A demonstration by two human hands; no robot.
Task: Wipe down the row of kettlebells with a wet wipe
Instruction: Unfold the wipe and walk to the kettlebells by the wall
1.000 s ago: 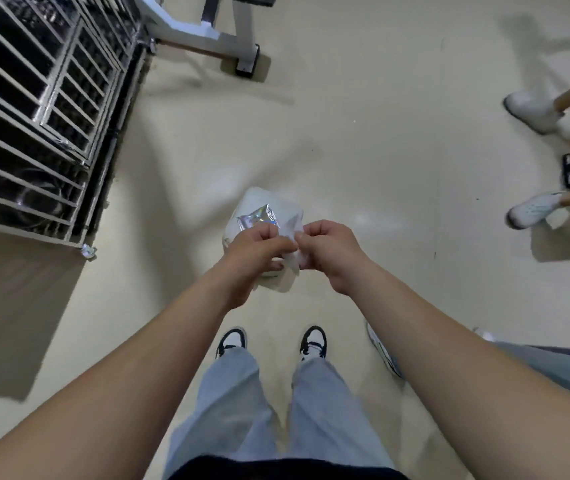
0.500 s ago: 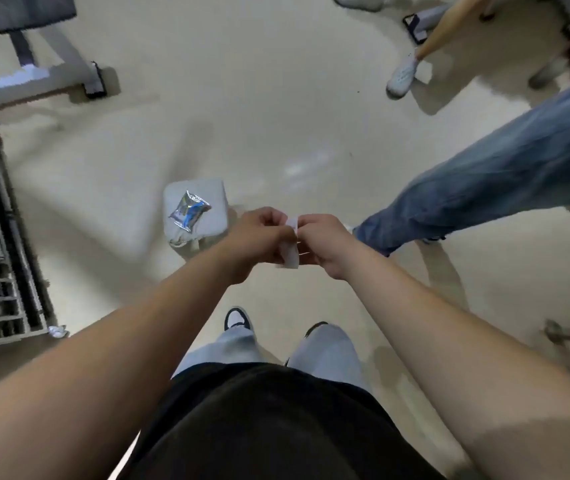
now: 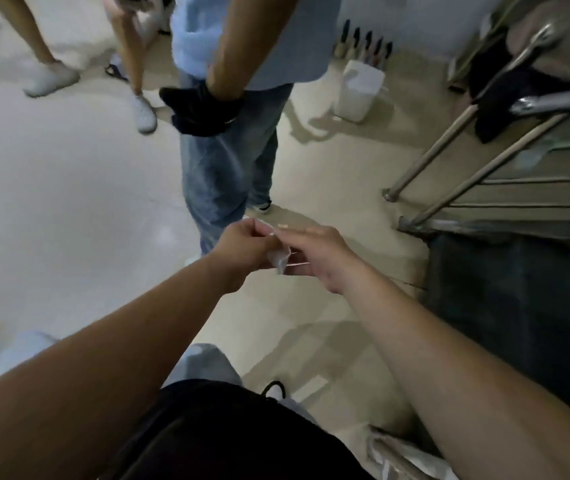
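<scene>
A small crumpled white wet wipe [image 3: 279, 259] hangs between my two hands at the centre of the head view. My left hand [image 3: 242, 245] pinches its upper edge with curled fingers. My right hand [image 3: 321, 256] pinches the wipe from the right, its fingers stretched toward the left hand. No kettlebell shows clearly in this view.
A person in jeans [image 3: 222, 174] with a black glove [image 3: 202, 110] stands just beyond my hands. More legs in white shoes [image 3: 51, 77] are at the upper left. Slanted metal rails [image 3: 477, 147] and a dark block [image 3: 519, 306] fill the right. A white tub [image 3: 359, 88] stands behind.
The view has swung right, so the foil packet, white block and wire rack have left the picture. My hands have drawn slightly apart with the wipe between them.
</scene>
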